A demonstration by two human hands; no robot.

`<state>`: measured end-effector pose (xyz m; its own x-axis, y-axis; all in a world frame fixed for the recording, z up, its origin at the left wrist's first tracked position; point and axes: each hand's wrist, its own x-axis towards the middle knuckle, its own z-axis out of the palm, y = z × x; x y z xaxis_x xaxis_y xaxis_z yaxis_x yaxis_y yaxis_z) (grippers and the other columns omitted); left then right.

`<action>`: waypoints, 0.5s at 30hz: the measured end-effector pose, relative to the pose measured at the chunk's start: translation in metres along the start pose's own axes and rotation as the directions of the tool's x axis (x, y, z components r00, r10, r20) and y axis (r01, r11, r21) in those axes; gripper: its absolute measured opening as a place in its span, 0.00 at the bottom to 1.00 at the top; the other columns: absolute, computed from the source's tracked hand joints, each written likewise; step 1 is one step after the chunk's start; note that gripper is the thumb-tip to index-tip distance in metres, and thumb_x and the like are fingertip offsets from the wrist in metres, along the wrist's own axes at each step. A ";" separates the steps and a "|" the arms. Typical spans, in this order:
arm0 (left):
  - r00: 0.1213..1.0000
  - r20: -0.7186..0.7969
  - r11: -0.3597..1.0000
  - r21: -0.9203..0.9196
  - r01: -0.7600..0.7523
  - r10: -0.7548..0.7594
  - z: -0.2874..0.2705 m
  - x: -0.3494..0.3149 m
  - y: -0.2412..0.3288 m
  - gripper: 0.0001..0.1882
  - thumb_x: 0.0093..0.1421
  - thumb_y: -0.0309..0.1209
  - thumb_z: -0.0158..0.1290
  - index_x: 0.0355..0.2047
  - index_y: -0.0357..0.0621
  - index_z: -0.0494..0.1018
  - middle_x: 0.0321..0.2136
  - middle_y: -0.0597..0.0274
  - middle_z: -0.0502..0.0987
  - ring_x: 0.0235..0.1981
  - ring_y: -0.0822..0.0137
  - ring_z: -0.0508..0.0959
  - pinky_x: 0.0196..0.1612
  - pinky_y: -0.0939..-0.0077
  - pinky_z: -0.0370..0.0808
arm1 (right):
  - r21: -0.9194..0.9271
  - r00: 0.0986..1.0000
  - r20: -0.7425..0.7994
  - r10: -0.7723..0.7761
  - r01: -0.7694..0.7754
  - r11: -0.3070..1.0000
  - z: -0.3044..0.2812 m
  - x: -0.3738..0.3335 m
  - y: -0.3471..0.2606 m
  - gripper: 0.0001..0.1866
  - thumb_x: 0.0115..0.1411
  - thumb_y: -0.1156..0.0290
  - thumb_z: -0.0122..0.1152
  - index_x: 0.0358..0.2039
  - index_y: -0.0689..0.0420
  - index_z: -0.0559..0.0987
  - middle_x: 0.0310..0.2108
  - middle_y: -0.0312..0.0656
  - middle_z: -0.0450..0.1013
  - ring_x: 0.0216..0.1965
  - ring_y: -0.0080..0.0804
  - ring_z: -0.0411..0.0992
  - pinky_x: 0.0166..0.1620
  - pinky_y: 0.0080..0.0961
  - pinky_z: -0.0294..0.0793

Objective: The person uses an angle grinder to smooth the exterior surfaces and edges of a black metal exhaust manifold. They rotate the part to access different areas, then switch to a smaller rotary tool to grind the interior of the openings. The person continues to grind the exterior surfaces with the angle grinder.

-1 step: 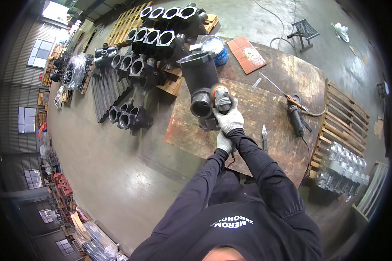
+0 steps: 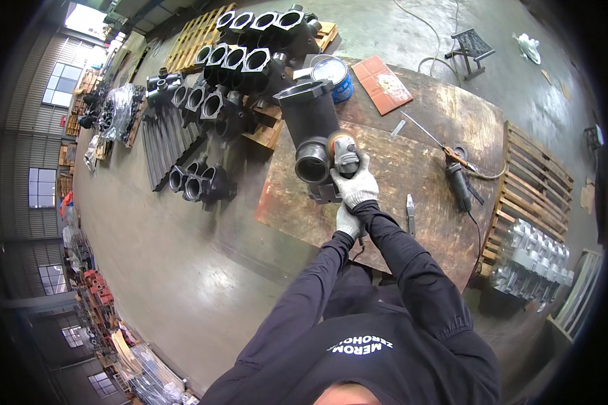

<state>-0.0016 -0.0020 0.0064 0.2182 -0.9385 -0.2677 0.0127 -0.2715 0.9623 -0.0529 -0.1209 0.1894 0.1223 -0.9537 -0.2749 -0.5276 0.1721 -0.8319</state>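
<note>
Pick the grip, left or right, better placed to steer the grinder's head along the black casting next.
Right, most likely: the right grip sits forward, close behind the grinder's head beside the black casting. The left grip sits farther back, nearer the cord.

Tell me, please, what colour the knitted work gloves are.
The gloves are off-white, shown in the head view.

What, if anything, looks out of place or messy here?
A crumpled pale bag-like thing lies on the floor, right of the stool, like stray litter. The flat red board on the table carries a pale, uneven patch, possibly a spill.
</note>
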 end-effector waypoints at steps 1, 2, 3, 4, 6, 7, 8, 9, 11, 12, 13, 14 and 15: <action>0.997 -0.021 0.973 -0.222 0.062 -0.068 0.001 -0.001 0.007 0.30 0.73 0.48 0.29 0.69 0.48 0.58 0.67 0.53 0.64 0.68 0.52 0.62 0.70 0.58 0.56 | 0.011 1.000 -0.007 0.000 0.000 1.000 0.002 0.000 0.001 0.44 0.53 0.42 0.68 0.63 0.51 0.61 0.40 0.58 0.80 0.42 0.58 0.79 0.45 0.45 0.77; 0.982 -0.031 0.893 -0.421 0.157 -0.187 0.001 -0.027 0.007 0.29 0.73 0.46 0.29 0.68 0.47 0.58 0.66 0.53 0.65 0.68 0.52 0.62 0.70 0.57 0.57 | 0.021 0.999 0.011 0.042 -0.042 0.999 0.007 -0.018 0.012 0.44 0.53 0.43 0.68 0.62 0.51 0.61 0.40 0.57 0.80 0.42 0.58 0.79 0.45 0.45 0.77; 0.972 -0.016 0.759 -0.627 0.174 -0.236 0.005 -0.013 0.013 0.28 0.73 0.45 0.29 0.68 0.46 0.59 0.66 0.53 0.65 0.67 0.52 0.63 0.70 0.56 0.58 | 0.024 1.000 -0.009 0.025 -0.025 0.999 0.007 -0.013 0.015 0.44 0.53 0.43 0.69 0.62 0.51 0.61 0.40 0.57 0.80 0.42 0.58 0.79 0.45 0.45 0.78; 0.964 0.020 0.617 -0.765 0.186 -0.265 0.008 -0.016 0.018 0.28 0.74 0.44 0.28 0.68 0.46 0.59 0.66 0.53 0.65 0.67 0.51 0.64 0.69 0.55 0.58 | 0.028 1.000 -0.020 0.021 -0.021 0.999 0.009 -0.014 0.017 0.44 0.53 0.43 0.69 0.62 0.51 0.61 0.40 0.56 0.80 0.42 0.57 0.79 0.45 0.44 0.78; 0.895 0.031 0.433 -0.867 0.245 -0.444 0.013 -0.022 0.026 0.28 0.74 0.43 0.28 0.67 0.44 0.60 0.66 0.53 0.65 0.66 0.51 0.65 0.69 0.54 0.59 | 0.070 0.998 -0.047 0.038 -0.035 0.997 0.011 -0.027 0.029 0.45 0.52 0.44 0.70 0.64 0.48 0.60 0.43 0.54 0.80 0.42 0.56 0.80 0.46 0.43 0.78; 0.884 0.031 0.420 -0.872 0.252 -0.466 0.011 -0.017 0.032 0.28 0.74 0.43 0.28 0.68 0.44 0.60 0.66 0.53 0.65 0.66 0.50 0.65 0.69 0.54 0.60 | 0.088 0.997 -0.062 0.040 -0.034 0.996 0.014 -0.025 0.030 0.46 0.52 0.44 0.70 0.65 0.47 0.59 0.43 0.54 0.80 0.43 0.56 0.80 0.47 0.43 0.78; 0.848 0.032 0.351 -0.902 0.253 -0.528 0.010 -0.017 0.037 0.27 0.74 0.42 0.29 0.67 0.44 0.60 0.65 0.52 0.66 0.66 0.50 0.65 0.68 0.53 0.60 | 0.101 0.996 -0.068 0.058 -0.051 0.994 0.016 -0.027 0.032 0.46 0.52 0.44 0.70 0.66 0.47 0.59 0.44 0.53 0.79 0.43 0.55 0.80 0.47 0.42 0.78; 0.847 0.029 0.364 -0.894 0.259 -0.531 0.009 -0.018 0.041 0.27 0.74 0.42 0.29 0.67 0.44 0.61 0.65 0.51 0.66 0.65 0.49 0.65 0.68 0.53 0.61 | 0.063 0.995 -0.037 0.093 -0.091 0.994 0.018 -0.023 0.033 0.48 0.52 0.44 0.70 0.67 0.45 0.57 0.46 0.54 0.79 0.43 0.55 0.80 0.48 0.42 0.78; 0.852 -0.003 0.431 -0.863 0.262 -0.523 0.007 -0.018 0.048 0.27 0.74 0.42 0.30 0.67 0.43 0.61 0.64 0.50 0.67 0.65 0.49 0.66 0.68 0.52 0.61 | 0.066 0.994 -0.039 0.106 -0.103 0.993 0.021 -0.024 0.034 0.48 0.52 0.45 0.70 0.67 0.45 0.56 0.46 0.55 0.79 0.43 0.55 0.80 0.48 0.42 0.78; 0.823 -0.003 0.365 -0.897 0.248 -0.568 0.007 -0.021 0.049 0.27 0.74 0.42 0.30 0.67 0.43 0.62 0.64 0.50 0.67 0.65 0.48 0.66 0.68 0.51 0.62 | 0.057 0.991 -0.027 0.134 -0.132 0.990 0.022 -0.028 0.034 0.48 0.52 0.45 0.70 0.68 0.45 0.56 0.46 0.55 0.79 0.44 0.55 0.80 0.48 0.42 0.78; 0.844 0.002 0.428 -0.861 0.274 -0.536 0.006 -0.023 0.048 0.27 0.74 0.42 0.31 0.66 0.42 0.62 0.64 0.50 0.67 0.64 0.48 0.67 0.68 0.50 0.62 | 0.080 0.992 -0.046 0.119 -0.115 0.990 0.023 -0.028 0.034 0.48 0.52 0.45 0.70 0.67 0.45 0.56 0.46 0.55 0.78 0.44 0.55 0.79 0.48 0.42 0.78; 0.841 0.005 0.427 -0.860 0.280 -0.542 0.005 -0.026 0.045 0.27 0.74 0.42 0.31 0.66 0.42 0.62 0.64 0.49 0.67 0.64 0.48 0.67 0.67 0.49 0.62 | 0.085 0.992 -0.066 0.104 -0.098 0.992 0.022 -0.028 0.034 0.48 0.52 0.45 0.71 0.67 0.46 0.56 0.46 0.55 0.79 0.45 0.55 0.79 0.49 0.41 0.78; 0.835 0.036 0.376 -0.882 0.286 -0.549 0.002 -0.027 0.043 0.27 0.74 0.42 0.31 0.66 0.42 0.62 0.64 0.49 0.68 0.64 0.48 0.67 0.67 0.49 0.62 | 0.098 0.994 -0.060 0.092 -0.086 0.991 0.022 -0.033 0.034 0.48 0.52 0.45 0.71 0.67 0.46 0.57 0.46 0.55 0.79 0.45 0.55 0.79 0.49 0.41 0.78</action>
<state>-0.0089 0.0115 0.0547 0.1397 -0.6421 -0.7538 0.9274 -0.1821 0.3269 -0.0568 -0.0780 0.1595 0.0228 -0.9467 -0.3212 -0.4509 0.2770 -0.8485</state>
